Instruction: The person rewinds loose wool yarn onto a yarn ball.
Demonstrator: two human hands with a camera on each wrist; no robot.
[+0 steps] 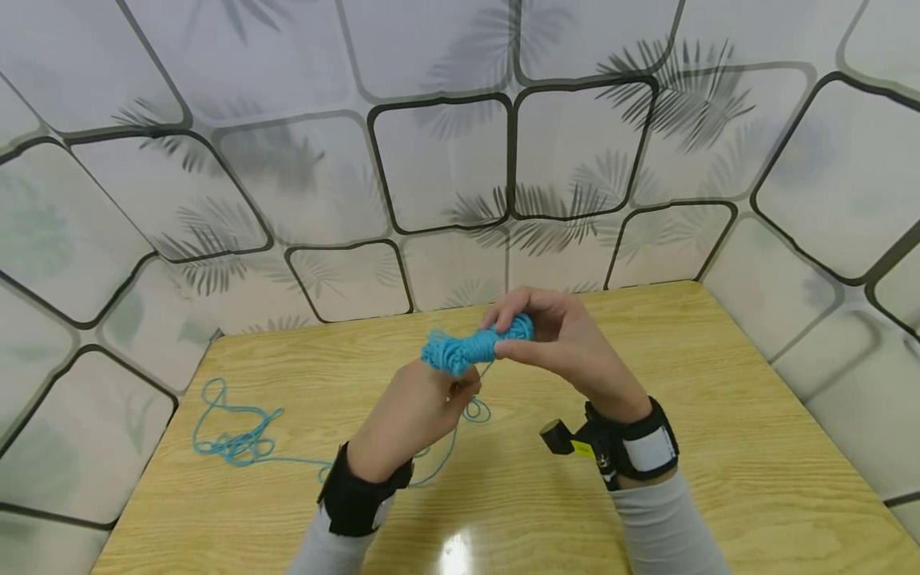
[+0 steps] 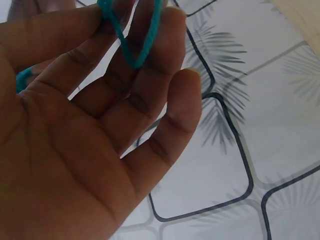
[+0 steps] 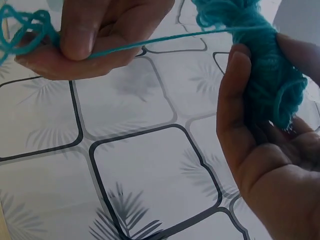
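A small bundle of bright blue yarn [image 1: 470, 348], wrapped round its middle with looped ends, is held above the table. My right hand [image 1: 575, 351] grips its right end between thumb and fingers. Below and left of it, my left hand [image 1: 424, 411] pinches the yarn strand [image 3: 165, 37] between thumb and index finger. That strand runs taut to the wrapped middle in the right wrist view. A slack loop of yarn [image 2: 136, 64] hangs by the left fingers in the left wrist view.
More loose yarn [image 1: 240, 449] lies tangled on the left of the wooden table [image 1: 747, 447], with a line trailing under my left wrist. Patterned fabric walls [image 1: 453, 168] with dark outlines and leaf prints rise at the table's back and sides.
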